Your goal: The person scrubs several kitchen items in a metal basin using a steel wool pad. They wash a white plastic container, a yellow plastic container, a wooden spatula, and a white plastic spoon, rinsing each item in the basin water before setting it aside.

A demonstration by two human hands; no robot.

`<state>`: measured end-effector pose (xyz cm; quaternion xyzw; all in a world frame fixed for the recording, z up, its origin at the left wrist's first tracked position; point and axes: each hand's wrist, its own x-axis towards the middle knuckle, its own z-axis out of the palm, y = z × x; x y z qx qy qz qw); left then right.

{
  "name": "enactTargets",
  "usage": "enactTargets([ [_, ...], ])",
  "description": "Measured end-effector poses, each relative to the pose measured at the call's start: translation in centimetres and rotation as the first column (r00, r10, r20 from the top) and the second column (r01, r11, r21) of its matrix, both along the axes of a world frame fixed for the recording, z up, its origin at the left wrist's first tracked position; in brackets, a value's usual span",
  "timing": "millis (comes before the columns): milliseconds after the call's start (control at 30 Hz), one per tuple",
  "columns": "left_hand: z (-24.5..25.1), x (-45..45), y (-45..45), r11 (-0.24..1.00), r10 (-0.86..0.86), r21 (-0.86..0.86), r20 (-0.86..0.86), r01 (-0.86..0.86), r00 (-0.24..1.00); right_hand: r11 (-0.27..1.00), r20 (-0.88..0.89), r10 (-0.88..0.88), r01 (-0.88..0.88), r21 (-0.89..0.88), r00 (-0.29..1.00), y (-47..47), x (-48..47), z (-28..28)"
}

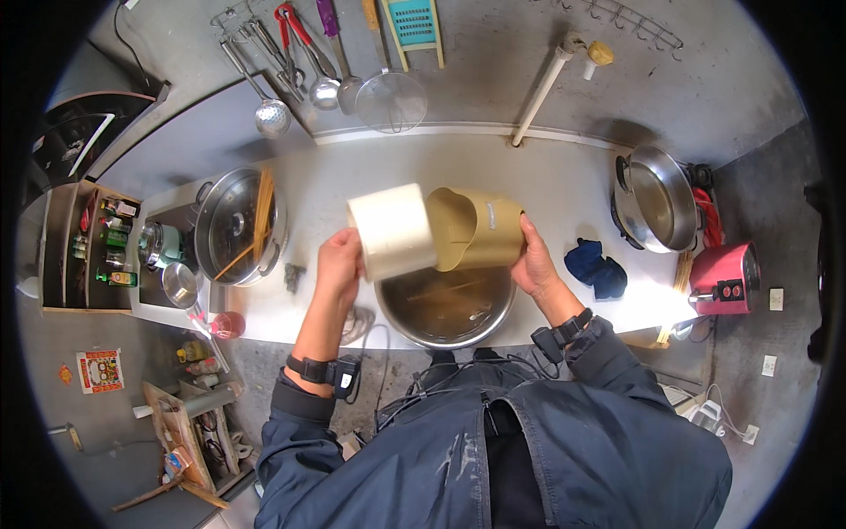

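Observation:
My left hand (340,264) grips the edge of a cream-white cylindrical container (394,231), which is tilted and slightly blurred. In my right hand (534,256) is an olive-yellow plastic container (499,231) with a curved cut-out and a small label bearing writing. The two containers are side by side, their near edges overlapping in the view; I cannot tell whether they touch. Below them a round steel basin (446,311) of brownish liquid sits at the counter's front edge, its far part hidden by the containers.
On the white counter (462,155) are a steel pot (221,225) with thin sticks at left, a dark blue cloth (595,268), another steel pot (657,198) and a red appliance (724,278) at right. A grey rag (357,324) lies left of the basin. Ladles (324,92) hang above.

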<state>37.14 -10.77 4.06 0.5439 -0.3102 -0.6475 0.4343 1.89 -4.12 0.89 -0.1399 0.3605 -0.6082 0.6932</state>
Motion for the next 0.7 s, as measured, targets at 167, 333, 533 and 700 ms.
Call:
enactTargets([
  [167, 1.2, -3.1, 1.5, 0.998, -0.062, 0.013, 0.053, 0.061, 0.997, 0.995, -0.081, 0.026, -0.034, -0.096, 0.996, 0.5, -0.2, 0.0],
  [333, 1.7, -5.2, 2.6, 0.993, -0.111, -0.017, 0.192, 0.116, 0.975, 0.99, -0.189, 0.028, -0.053, -0.13, 0.982, 1.5, -0.3, 1.3],
  [533, 2.2, -7.4, 3.7, 0.987, -0.159, 0.009, 0.183, 0.16, 0.97, 0.987, -0.158, 0.059, -0.081, -0.138, 0.986, 2.3, -0.6, 1.5],
  [700, 1.9, -7.8, 4.2, 0.99, -0.138, 0.003, 0.208, 0.14, 0.968, 0.992, -0.135, 0.041, -0.057, -0.114, 0.99, 3.1, -1.1, 1.7],
])
